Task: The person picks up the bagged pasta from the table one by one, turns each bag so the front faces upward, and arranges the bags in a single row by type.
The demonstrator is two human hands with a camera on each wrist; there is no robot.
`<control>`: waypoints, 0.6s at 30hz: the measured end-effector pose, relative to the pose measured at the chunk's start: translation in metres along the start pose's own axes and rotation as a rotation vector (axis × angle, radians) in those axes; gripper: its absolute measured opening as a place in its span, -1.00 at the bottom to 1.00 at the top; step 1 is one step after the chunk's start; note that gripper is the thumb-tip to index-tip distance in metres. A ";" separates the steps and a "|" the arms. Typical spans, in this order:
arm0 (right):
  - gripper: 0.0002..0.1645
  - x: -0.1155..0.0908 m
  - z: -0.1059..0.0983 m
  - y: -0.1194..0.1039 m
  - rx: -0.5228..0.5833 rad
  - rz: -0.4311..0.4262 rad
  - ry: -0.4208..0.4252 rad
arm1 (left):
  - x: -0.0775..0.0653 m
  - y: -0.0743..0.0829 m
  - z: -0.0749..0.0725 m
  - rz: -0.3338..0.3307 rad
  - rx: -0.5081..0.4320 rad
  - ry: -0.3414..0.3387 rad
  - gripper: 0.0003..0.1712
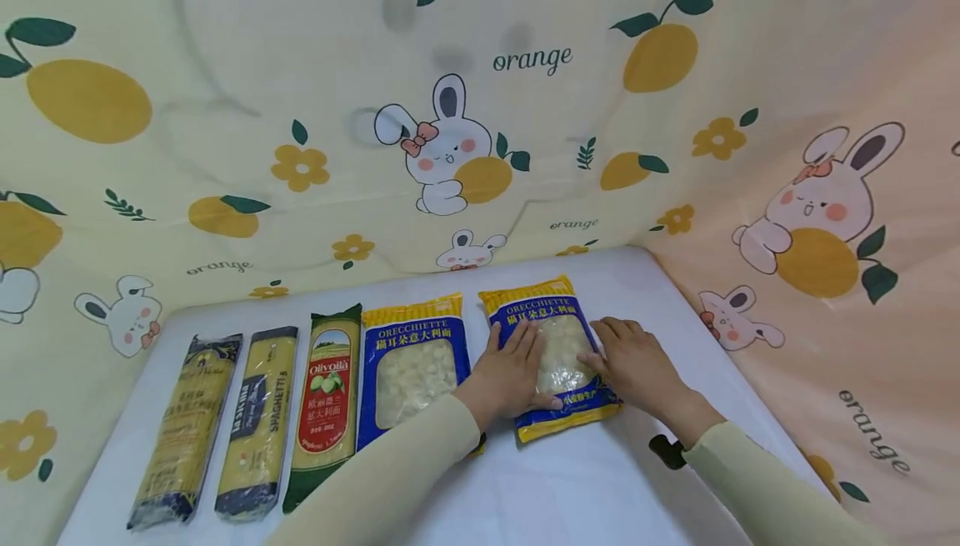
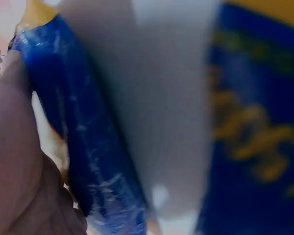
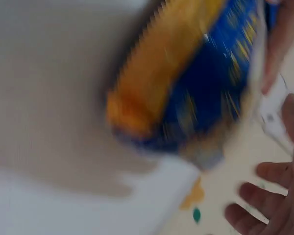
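White table point(image 1: 570, 488), set in a corner draped with cream cloth backdrop point(image 1: 525, 112) printed with rabbits, oranges, flowers and the word "orange". Four packets lie side by side in a row on the table's left half. From the left: dark spaghetti packet point(image 1: 187, 429), yellow-and-navy SPAGHETTI 5 packet point(image 1: 258, 421) just beside it, green-and-red Olivoilà packet point(image 1: 327, 400), then a blue-and-yellow orecchiette bag point(image 1: 412, 367) with clear window showing pale pasta. Small black object point(image 1: 666, 451) near table's right edge, partly hidden.
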State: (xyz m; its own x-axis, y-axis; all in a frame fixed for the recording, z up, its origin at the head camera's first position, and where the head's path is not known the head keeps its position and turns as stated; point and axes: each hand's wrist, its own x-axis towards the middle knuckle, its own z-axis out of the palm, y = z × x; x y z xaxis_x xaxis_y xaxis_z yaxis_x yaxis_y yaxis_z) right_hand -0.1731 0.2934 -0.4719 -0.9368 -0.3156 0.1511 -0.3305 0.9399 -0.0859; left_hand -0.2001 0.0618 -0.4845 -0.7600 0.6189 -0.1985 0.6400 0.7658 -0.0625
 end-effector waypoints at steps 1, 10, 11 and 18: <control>-0.24 0.002 0.005 -0.003 0.004 -0.003 -0.009 | 0.000 0.001 0.002 -0.007 0.001 -0.006 0.27; 0.00 0.020 0.041 -0.009 0.003 0.052 -0.189 | 0.012 -0.008 0.008 -0.033 -0.004 -0.061 0.26; 0.01 0.022 0.042 -0.009 0.008 0.058 -0.199 | 0.012 -0.010 0.008 -0.033 -0.008 -0.060 0.26; 0.02 0.026 0.044 -0.005 0.002 0.079 -0.226 | 0.012 -0.015 0.011 -0.011 -0.062 -0.044 0.22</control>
State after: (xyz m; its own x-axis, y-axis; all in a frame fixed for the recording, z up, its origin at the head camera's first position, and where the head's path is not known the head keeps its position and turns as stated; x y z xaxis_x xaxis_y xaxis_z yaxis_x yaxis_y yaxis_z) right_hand -0.2008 0.2753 -0.5109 -0.9617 -0.2621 -0.0807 -0.2548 0.9628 -0.0906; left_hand -0.2178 0.0560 -0.4968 -0.7602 0.6033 -0.2409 0.6225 0.7826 -0.0044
